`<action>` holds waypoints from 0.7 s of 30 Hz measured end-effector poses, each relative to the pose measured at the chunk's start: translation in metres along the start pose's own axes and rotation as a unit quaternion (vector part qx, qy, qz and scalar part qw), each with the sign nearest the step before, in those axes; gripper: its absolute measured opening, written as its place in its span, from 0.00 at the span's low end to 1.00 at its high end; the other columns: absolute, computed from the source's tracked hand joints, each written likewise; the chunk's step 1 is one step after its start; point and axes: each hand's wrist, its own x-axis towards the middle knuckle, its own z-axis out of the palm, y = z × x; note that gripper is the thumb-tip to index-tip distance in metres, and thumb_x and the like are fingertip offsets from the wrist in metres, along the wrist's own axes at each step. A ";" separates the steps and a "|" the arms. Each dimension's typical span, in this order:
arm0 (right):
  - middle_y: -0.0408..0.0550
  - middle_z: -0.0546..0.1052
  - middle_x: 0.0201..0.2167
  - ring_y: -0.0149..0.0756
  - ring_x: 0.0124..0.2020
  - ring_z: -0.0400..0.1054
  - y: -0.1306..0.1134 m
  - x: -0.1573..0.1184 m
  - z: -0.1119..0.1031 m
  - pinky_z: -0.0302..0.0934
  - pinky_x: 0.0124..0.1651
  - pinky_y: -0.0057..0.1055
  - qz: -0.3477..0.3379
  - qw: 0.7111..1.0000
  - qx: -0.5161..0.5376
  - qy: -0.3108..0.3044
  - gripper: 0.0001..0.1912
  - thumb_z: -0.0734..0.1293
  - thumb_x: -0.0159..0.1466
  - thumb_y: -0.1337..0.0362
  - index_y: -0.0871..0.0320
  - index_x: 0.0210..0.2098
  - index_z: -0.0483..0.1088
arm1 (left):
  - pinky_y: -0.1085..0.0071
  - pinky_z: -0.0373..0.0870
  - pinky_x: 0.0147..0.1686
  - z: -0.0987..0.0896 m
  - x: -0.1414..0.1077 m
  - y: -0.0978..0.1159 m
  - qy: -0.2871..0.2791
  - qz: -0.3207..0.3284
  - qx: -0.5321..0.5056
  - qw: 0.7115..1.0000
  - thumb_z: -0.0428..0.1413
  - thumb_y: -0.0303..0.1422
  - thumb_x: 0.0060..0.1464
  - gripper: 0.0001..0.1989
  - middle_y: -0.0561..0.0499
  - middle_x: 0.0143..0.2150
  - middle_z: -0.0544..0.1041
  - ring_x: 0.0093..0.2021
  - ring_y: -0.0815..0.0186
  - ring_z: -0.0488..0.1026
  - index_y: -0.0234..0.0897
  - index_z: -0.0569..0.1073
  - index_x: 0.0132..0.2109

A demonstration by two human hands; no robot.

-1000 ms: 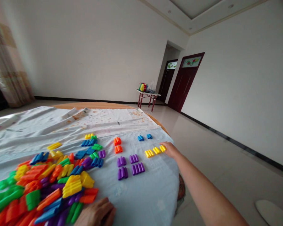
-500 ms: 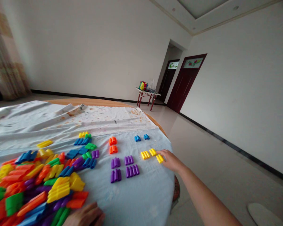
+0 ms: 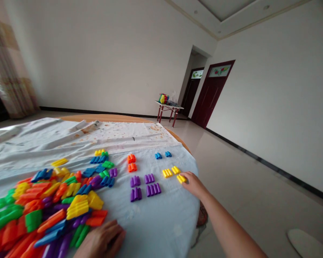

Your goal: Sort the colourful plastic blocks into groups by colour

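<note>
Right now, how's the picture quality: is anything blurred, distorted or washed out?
In the head view, wide-angle distortion tilts the walls and bends the table edge; the curtain looks washed out by window light; the blocks look fairly sharp, under soft, flat light.

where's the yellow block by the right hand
In the head view, the yellow block lies at the fingertips of the right hand, on the pale blue cloth, right of two other yellow blocks.

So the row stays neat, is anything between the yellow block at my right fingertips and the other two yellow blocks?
Nothing visible. The yellow block at your right hand has only pale blue cloth between it and the nearer yellow block and the farther yellow block.
</note>
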 end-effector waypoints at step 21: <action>0.49 0.75 0.42 0.37 0.46 0.67 -0.166 0.004 0.053 0.61 0.52 0.37 -0.220 0.964 0.129 0.071 0.14 0.61 0.58 0.72 0.56 0.42 0.71 | 0.73 0.54 0.25 -0.001 -0.006 0.015 0.002 -0.014 0.019 1.000 0.45 0.29 0.56 0.13 0.52 0.25 0.70 0.26 0.71 0.66 0.36 0.65 0.24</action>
